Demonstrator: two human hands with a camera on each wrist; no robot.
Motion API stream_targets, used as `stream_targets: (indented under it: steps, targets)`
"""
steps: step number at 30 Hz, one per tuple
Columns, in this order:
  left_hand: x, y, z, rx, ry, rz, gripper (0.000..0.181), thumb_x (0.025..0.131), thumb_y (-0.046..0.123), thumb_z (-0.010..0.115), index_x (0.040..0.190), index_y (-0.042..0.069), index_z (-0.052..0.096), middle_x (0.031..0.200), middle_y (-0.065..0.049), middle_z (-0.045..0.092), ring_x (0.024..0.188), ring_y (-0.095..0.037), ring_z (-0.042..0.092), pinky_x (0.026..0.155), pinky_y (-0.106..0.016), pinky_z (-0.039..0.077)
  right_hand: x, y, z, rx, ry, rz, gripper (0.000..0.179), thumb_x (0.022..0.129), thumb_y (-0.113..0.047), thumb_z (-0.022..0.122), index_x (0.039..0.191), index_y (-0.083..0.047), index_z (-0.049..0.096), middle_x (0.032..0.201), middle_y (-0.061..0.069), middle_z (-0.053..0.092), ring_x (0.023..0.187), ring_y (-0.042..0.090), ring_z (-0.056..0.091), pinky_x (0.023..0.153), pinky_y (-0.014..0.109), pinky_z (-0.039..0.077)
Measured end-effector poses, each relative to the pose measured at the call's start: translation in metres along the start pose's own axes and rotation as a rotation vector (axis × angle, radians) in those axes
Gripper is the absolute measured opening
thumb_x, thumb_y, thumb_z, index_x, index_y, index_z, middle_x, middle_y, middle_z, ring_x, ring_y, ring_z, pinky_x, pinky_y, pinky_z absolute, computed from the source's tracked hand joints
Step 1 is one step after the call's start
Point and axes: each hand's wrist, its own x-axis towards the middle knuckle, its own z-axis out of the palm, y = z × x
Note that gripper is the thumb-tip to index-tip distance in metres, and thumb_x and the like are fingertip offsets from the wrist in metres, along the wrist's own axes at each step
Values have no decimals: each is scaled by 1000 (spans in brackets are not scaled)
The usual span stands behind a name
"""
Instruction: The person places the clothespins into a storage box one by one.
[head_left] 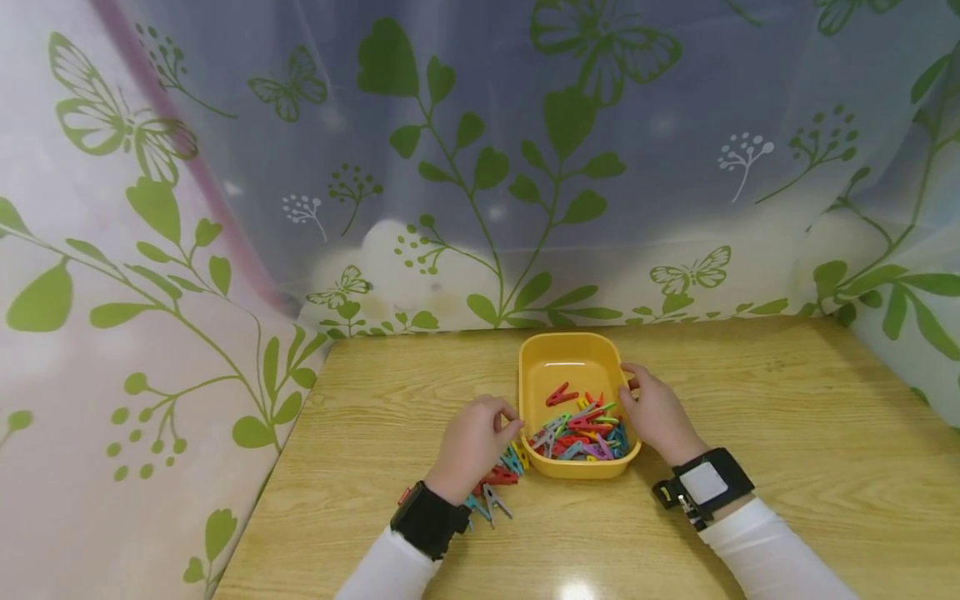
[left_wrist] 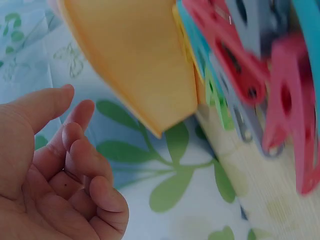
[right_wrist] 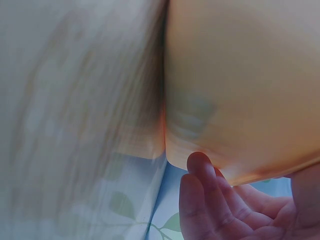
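A yellow plastic basin [head_left: 581,468] stands on the table, with a heap of colored clothespins [head_left: 588,423] in its near half and a red one lying farther up. My right hand [head_left: 663,417] holds the basin's right side, thumb over the rim and fingers against the outer wall. In the right wrist view those fingers [right_wrist: 215,205] touch the wall from outside. Beside the left rim is my left hand [head_left: 472,442], fingers loosely bent and nothing between them. More clothespins [head_left: 501,477] lie on the table, partly hidden under it; red ones [left_wrist: 292,100] show closely in the left wrist view.
The wood-grain table [head_left: 772,433] extends to both sides of the basin. A curtain [head_left: 480,167] printed with green leaves and butterflies hangs along the back and sides of the table. Each wrist wears a black strap [head_left: 712,482] with a device.
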Motion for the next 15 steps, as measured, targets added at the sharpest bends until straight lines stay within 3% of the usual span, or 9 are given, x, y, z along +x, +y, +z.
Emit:
stream_targets:
  steps: [4, 9, 13, 15]
  targets:
    - [3, -12, -8, -8, 17, -41, 12, 97, 23, 74, 92, 12, 74, 71, 5, 51, 58, -8, 43, 53, -22, 34, 0, -1, 0, -3, -4, 3, 51, 108, -19, 49, 152, 5, 39, 127, 32, 59, 72, 22, 56, 58, 30, 45]
    - [1, -26, -17, -20, -8, -57, 8, 96, 16, 74, 91, 10, 73, 70, 3, 51, 56, -9, 43, 52, -23, 34, -1, -1, -1, -3, -7, 3, 51, 108, -19, 49, 152, 6, 39, 126, 32, 59, 72, 22, 56, 58, 30, 45]
    - [-3, -36, -18, 8, -59, -63, 9, 95, 12, 74, 87, 9, 73, 67, 2, 52, 55, -9, 43, 52, -23, 35, 0, -1, 0, -2, -8, 6, 51, 108, -19, 49, 152, 5, 39, 127, 32, 59, 74, 23, 57, 59, 30, 46]
    - [-6, -39, -18, 1, -116, -94, 10, 96, 11, 73, 86, 9, 73, 68, 2, 57, 55, -9, 46, 53, -24, 37, 0, -1, 0, -3, -9, 10, 51, 109, -19, 49, 153, 5, 38, 128, 32, 58, 76, 24, 58, 60, 30, 46]
